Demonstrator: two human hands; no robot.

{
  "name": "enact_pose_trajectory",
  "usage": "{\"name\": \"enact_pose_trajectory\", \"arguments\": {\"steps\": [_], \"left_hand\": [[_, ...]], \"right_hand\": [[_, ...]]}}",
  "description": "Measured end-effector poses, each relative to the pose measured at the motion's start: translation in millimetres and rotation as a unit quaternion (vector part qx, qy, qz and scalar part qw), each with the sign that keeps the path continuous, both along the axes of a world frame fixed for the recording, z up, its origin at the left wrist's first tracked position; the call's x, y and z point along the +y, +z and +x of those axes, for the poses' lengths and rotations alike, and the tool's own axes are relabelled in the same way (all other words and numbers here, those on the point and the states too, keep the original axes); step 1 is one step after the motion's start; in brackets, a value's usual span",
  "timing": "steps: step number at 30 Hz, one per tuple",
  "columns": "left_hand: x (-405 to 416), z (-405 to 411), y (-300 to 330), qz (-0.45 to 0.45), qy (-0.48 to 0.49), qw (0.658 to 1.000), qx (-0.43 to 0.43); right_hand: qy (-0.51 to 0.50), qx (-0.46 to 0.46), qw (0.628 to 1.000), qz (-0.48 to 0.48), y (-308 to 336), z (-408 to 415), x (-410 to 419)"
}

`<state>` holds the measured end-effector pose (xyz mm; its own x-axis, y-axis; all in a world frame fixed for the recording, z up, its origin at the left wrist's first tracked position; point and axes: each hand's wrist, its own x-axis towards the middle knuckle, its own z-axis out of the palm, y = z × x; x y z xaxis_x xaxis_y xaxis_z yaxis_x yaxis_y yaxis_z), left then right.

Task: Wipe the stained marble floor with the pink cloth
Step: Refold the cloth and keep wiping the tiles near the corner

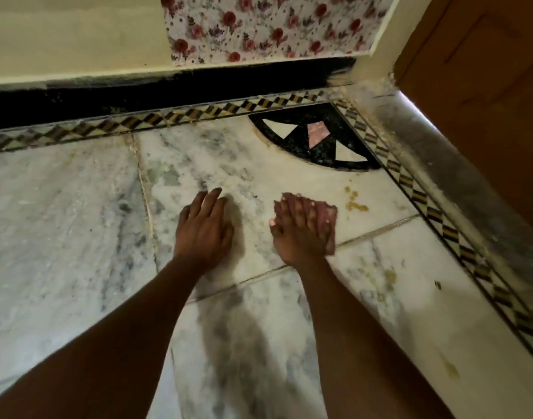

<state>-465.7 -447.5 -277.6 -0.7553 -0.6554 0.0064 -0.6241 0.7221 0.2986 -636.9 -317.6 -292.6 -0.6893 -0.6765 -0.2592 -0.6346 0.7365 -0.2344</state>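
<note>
My right hand (pixel 300 229) lies flat on the pink cloth (pixel 327 216), pressing it against the white marble floor (pixel 77 237). The cloth shows past my fingers and along the hand's right side. A yellow-brown stain (pixel 356 204) sits on the marble just right of the cloth, apart from it. Fainter yellowish marks (pixel 389 276) lie nearer to me on the right. My left hand (pixel 203 228) rests palm down on the bare floor, fingers spread, holding nothing, a hand's width left of the cloth.
A black inlaid quarter circle (pixel 316 137) fills the floor corner ahead. A checkered border strip (pixel 434 213) runs along the right and far sides. Beyond it are a black skirting (pixel 138 95), a floral cloth (pixel 259 25) hanging above, and a brown door (pixel 486 86) at right.
</note>
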Motion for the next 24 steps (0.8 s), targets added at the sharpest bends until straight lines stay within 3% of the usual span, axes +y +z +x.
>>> {"name": "enact_pose_trajectory", "arguments": {"steps": [3,5,8,10,11,12,14,16,18,19,21,24], "left_hand": [[-7,-12,-27,-0.021,0.013,1.000,-0.008],[-6,-11,-32,-0.029,0.014,0.999,0.009],[-9,-15,-28,-0.024,0.024,0.999,0.025],[-7,-14,-28,-0.032,0.028,0.999,0.028],[-5,-14,-29,-0.031,0.029,0.999,0.027],[-6,-14,-30,-0.029,0.030,0.999,0.022],[-9,-16,-29,-0.017,0.036,0.999,0.009],[-9,-16,-26,-0.013,0.041,0.999,0.001],[-10,-16,-26,-0.011,0.040,0.999,0.002],[-8,-16,-26,-0.012,0.037,0.999,0.001],[-9,-18,-29,-0.013,0.039,0.999,-0.002],[-8,-17,-29,-0.016,0.044,0.999,0.002]], "right_hand": [[0.145,0.113,0.979,-0.093,-12,-10,19],[0.201,0.139,0.966,-0.087,-19,-19,55],[0.077,0.129,0.988,-0.026,-24,-59,49],[-0.074,0.038,0.996,-0.030,-14,-86,1],[-0.103,-0.006,0.994,-0.030,-7,-95,-24],[-0.088,-0.020,0.996,-0.028,-1,-97,-44],[0.045,-0.011,0.999,-0.027,-1,-85,-60],[0.186,0.052,0.980,-0.036,-10,-63,-37],[0.232,0.100,0.967,-0.014,-19,-61,-3],[0.205,0.100,0.974,-0.003,-23,-76,6],[0.054,0.082,0.995,0.011,-18,-110,-7],[-0.181,0.018,0.983,-0.019,4,-141,-80]]}}
